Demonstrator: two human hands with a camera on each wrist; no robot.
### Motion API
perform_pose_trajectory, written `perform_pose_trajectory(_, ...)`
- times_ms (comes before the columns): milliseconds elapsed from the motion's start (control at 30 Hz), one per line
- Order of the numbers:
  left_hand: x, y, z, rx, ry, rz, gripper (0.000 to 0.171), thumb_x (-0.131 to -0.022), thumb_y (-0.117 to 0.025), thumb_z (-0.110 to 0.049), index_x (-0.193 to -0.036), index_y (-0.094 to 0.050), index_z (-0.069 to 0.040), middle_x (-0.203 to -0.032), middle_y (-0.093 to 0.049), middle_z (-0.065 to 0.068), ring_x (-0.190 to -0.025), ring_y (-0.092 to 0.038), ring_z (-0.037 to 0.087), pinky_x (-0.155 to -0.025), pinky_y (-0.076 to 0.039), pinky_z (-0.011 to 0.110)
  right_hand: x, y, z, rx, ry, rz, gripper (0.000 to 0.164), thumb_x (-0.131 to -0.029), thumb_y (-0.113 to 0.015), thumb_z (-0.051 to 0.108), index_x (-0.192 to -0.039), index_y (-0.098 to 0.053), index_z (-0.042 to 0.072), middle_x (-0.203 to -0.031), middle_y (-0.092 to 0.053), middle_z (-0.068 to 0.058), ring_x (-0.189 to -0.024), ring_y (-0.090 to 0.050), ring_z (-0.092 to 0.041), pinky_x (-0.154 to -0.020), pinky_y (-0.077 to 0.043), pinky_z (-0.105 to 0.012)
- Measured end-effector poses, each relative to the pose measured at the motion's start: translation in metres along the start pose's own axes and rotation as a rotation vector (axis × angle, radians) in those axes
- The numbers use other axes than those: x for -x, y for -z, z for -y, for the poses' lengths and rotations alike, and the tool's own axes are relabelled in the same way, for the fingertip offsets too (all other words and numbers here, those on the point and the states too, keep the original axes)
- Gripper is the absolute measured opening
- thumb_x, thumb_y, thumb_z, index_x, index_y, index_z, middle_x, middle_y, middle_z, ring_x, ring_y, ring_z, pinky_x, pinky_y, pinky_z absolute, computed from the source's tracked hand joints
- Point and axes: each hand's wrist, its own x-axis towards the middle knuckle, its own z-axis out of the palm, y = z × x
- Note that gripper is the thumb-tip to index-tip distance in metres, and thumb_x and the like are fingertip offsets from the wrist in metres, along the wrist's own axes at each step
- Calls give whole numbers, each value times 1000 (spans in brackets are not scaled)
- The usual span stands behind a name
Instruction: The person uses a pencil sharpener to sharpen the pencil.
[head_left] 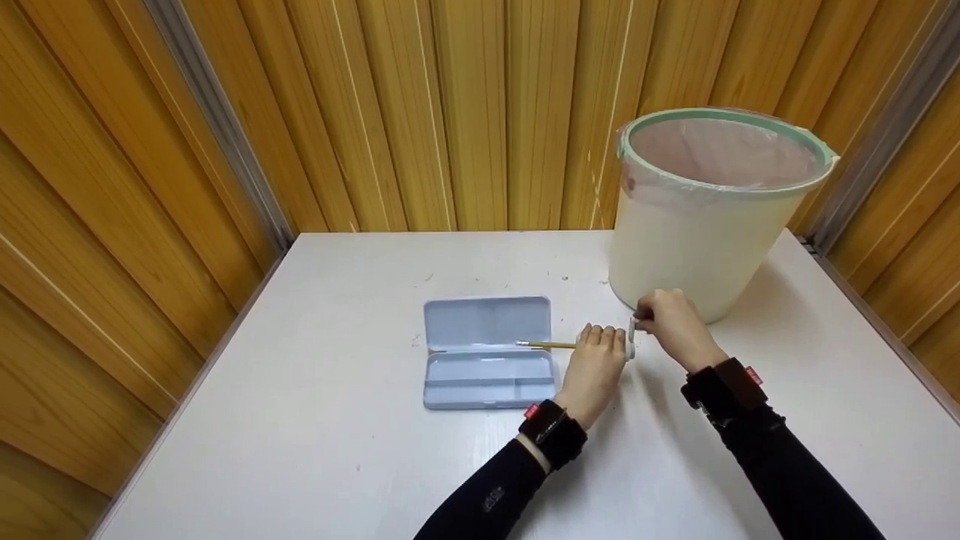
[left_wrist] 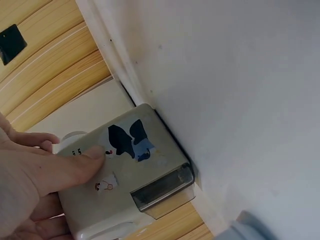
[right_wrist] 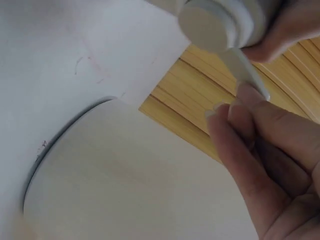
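Note:
My left hand [head_left: 596, 371] grips a white hand-crank pencil sharpener [left_wrist: 127, 177] with penguin-like stickers, mostly covered by the hand in the head view. In the left wrist view the thumb lies across its stickered face, near a dark clear-fronted drawer [left_wrist: 165, 187]. A yellow pencil [head_left: 551, 345] sticks out to the left of the sharpener, its eraser end outward. My right hand [head_left: 675, 326] is at the sharpener's right side, pinching the crank handle [right_wrist: 245, 72] between thumb and fingers.
A light blue pencil case [head_left: 487, 322] lies unfolded left of the hands, its divided tray nearer me. Behind the right hand stands a tall cream bin [head_left: 682, 240] with a green rim and clear liner. Small shavings [head_left: 565, 278] dot the white table [head_left: 300, 420]. Wood-patterned walls enclose it.

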Motion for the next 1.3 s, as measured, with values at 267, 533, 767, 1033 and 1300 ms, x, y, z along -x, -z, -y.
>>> perform_pose_trajectory(267,-1,-1,2,12,0,11,33,-93,-56,-16,-124,-68,-16,-114,-71,-5,-104,-65,11,-102,-49,27,-17,-31,-24,11,-4,90,9,-73,-71,-11,-69,-68,-4,-67,-68,-16,-59,-61,-25,-59,-54,-39)
perform_pose_trajectory(533,-2,0,4,-2,0,10,33,-91,-61,-15,-124,-67,-14,-113,-71,-4,-105,-65,11,-102,-49,27,-8,-46,-35,-29,-28,201,14,-67,-67,-16,-68,-69,-2,-61,-64,-8,-56,-53,-15,-55,-47,-28)
perform_pose_trajectory(767,-2,-1,0,-15,13,16,31,-91,-62,-15,-121,-67,-13,-112,-72,-1,-104,-67,13,-99,-51,26,10,-47,-34,-64,-27,242,14,-63,-75,-10,-61,-67,1,-56,-64,-5,-52,-53,-9,-64,-53,-36)
perform_pose_trajectory(1033,-2,1,-3,-35,52,18,29,-92,-59,-24,-118,-66,-15,-108,-70,-2,-101,-65,12,-96,-50,25,26,-41,-28,-115,26,259,15,-67,-81,-2,-61,-68,1,-52,-64,-6,-45,-51,-4,-46,-44,-20)
perform_pose_trajectory(1300,-3,3,-3,-54,49,93,33,-92,-59,-17,-124,-63,-16,-114,-69,-3,-106,-64,12,-99,-49,26,38,-27,-14,-43,85,255,18,-67,-83,5,-59,-68,10,-49,-62,2,-44,-48,0,-70,-50,-39)
